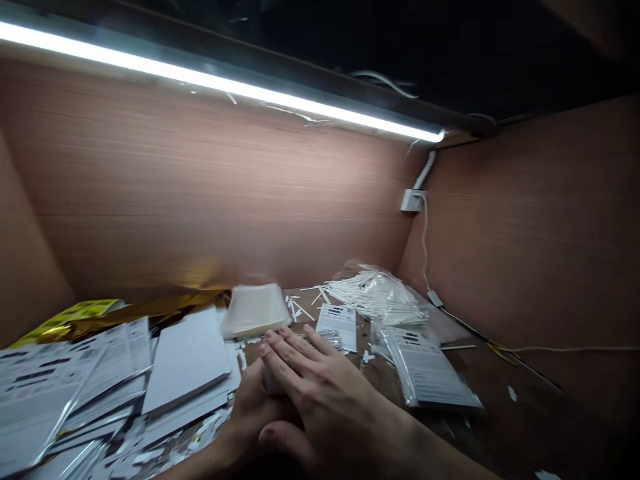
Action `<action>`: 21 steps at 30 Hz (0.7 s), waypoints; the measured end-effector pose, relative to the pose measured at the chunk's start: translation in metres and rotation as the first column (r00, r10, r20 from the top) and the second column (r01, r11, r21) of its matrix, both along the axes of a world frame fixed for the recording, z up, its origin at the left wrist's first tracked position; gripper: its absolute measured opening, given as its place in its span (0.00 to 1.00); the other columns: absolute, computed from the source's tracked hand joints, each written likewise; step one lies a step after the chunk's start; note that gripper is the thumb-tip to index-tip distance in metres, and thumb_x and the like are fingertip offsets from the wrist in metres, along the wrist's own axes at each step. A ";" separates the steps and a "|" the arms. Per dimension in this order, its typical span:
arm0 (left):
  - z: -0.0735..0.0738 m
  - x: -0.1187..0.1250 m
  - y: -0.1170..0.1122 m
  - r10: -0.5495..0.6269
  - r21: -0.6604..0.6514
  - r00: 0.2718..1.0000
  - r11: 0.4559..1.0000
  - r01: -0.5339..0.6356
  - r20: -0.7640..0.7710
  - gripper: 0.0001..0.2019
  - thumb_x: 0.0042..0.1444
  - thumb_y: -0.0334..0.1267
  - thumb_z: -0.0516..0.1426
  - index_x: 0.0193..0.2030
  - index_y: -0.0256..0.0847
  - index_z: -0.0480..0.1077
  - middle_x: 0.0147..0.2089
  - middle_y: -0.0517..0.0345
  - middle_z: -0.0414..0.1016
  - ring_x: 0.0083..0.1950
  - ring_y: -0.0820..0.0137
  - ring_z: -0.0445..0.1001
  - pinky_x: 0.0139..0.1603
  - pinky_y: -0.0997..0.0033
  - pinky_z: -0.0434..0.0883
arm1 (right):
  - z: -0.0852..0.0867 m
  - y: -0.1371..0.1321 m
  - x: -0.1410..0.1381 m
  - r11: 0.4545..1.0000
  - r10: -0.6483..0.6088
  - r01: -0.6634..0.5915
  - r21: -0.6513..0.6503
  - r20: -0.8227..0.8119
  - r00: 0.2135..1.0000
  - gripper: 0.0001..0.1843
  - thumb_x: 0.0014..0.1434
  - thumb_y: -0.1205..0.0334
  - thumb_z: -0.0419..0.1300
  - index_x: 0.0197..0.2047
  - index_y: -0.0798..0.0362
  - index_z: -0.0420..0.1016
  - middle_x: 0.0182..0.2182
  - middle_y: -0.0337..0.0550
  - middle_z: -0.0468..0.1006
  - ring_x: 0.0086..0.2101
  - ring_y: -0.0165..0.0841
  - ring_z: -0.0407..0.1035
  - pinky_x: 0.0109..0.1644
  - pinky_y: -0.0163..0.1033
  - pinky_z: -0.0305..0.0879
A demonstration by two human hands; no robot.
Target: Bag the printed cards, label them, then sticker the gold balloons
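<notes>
Right hand [320, 393] lies flat over left hand [245, 417], grip hidden — packet [430, 370], white sticks [375, 293] beyond.

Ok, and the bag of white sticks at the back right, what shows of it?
The bag of white sticks is clear, crinkled plastic, glossy under the light, full of thin white sticks lying roughly parallel. It lies flat on the brown desk near the back right corner. Loose sticks lie by its left end; its front edge seems to meet a sleeved printed packet. The left hand and right hand are apart from it.
</notes>
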State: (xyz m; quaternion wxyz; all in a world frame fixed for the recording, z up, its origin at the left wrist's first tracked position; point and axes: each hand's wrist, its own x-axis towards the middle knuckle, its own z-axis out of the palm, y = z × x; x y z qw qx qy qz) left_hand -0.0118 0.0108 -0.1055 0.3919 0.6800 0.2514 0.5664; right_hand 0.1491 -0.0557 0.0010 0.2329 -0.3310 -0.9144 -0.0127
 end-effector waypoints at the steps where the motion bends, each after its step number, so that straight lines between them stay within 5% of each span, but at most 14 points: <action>1: 0.006 0.000 -0.001 -0.013 -0.068 1.000 0.998 0.013 -0.001 0.21 0.49 0.40 0.73 0.50 0.42 0.81 0.42 0.51 0.88 0.39 0.53 0.86 0.35 0.61 0.85 | -0.001 0.000 0.014 0.999 -0.035 0.036 0.037 -0.026 0.999 0.46 0.68 0.46 0.63 0.78 0.60 0.52 0.76 0.53 0.51 0.76 0.48 0.44 0.81 0.58 0.38; 3: 0.024 -0.001 -0.002 0.031 -0.251 0.999 0.968 -0.027 0.011 0.20 0.46 0.42 0.75 0.44 0.37 0.81 0.38 0.51 0.88 0.35 0.56 0.85 0.33 0.63 0.84 | -0.006 0.002 0.052 0.966 -0.250 0.255 0.042 -0.092 0.964 0.46 0.66 0.45 0.63 0.79 0.51 0.50 0.78 0.44 0.50 0.76 0.46 0.42 0.81 0.56 0.39; 4: 0.034 -0.003 -0.001 0.084 -0.331 0.996 0.941 -0.071 0.026 0.20 0.45 0.42 0.76 0.43 0.35 0.81 0.37 0.52 0.88 0.35 0.57 0.85 0.34 0.64 0.83 | -0.011 0.005 0.074 0.909 -0.414 0.417 0.002 -0.128 0.901 0.44 0.66 0.45 0.62 0.79 0.49 0.52 0.78 0.41 0.51 0.76 0.45 0.41 0.81 0.54 0.40; 5: 0.045 -0.005 0.000 0.146 -0.385 0.988 0.915 -0.117 0.046 0.21 0.45 0.42 0.76 0.43 0.34 0.81 0.37 0.53 0.88 0.35 0.59 0.84 0.35 0.65 0.83 | -0.019 0.008 0.097 0.795 -0.606 0.598 -0.104 -0.083 0.791 0.41 0.69 0.45 0.59 0.79 0.44 0.51 0.78 0.38 0.51 0.77 0.41 0.39 0.80 0.52 0.42; 7: 0.068 -0.010 0.005 0.196 -0.391 0.974 0.910 -0.137 0.112 0.22 0.45 0.39 0.76 0.46 0.33 0.81 0.40 0.55 0.88 0.39 0.61 0.84 0.41 0.67 0.82 | -0.039 0.015 0.139 0.629 -0.766 0.748 -0.210 -0.006 0.643 0.39 0.67 0.45 0.60 0.76 0.53 0.61 0.76 0.55 0.55 0.76 0.56 0.40 0.77 0.66 0.43; 9: 0.087 -0.015 0.011 0.187 -0.378 0.961 0.921 -0.099 0.205 0.22 0.45 0.37 0.76 0.47 0.33 0.81 0.41 0.57 0.88 0.42 0.62 0.84 0.44 0.70 0.81 | -0.060 0.019 0.169 0.474 -0.853 0.831 -0.291 0.083 0.516 0.51 0.56 0.41 0.69 0.76 0.55 0.61 0.75 0.67 0.52 0.72 0.77 0.41 0.67 0.84 0.46; 11: 0.099 -0.019 0.016 0.207 -0.410 0.937 0.909 -0.078 0.281 0.23 0.43 0.36 0.77 0.47 0.34 0.81 0.38 0.59 0.88 0.41 0.65 0.84 0.43 0.74 0.81 | -0.077 0.018 0.184 0.384 -0.881 0.862 -0.331 0.147 0.450 0.56 0.50 0.45 0.73 0.78 0.50 0.57 0.76 0.69 0.50 0.70 0.82 0.42 0.62 0.86 0.50; 17: 0.102 -0.019 0.020 0.272 -0.563 0.920 0.823 -0.070 0.284 0.21 0.40 0.34 0.77 0.42 0.33 0.82 0.39 0.58 0.88 0.39 0.69 0.84 0.40 0.77 0.81 | -0.092 -0.005 0.194 0.374 -0.843 0.836 -0.400 0.228 0.487 0.56 0.49 0.56 0.69 0.77 0.30 0.52 0.78 0.50 0.47 0.74 0.69 0.42 0.67 0.77 0.50; 21: 0.096 -0.018 0.023 0.266 -0.627 0.927 0.777 -0.045 0.263 0.18 0.40 0.32 0.77 0.39 0.33 0.83 0.38 0.57 0.88 0.38 0.69 0.84 0.38 0.79 0.82 | -0.090 -0.011 0.208 0.284 -0.873 0.851 -0.442 0.247 0.420 0.62 0.47 0.49 0.71 0.80 0.39 0.47 0.79 0.58 0.41 0.72 0.78 0.40 0.64 0.81 0.53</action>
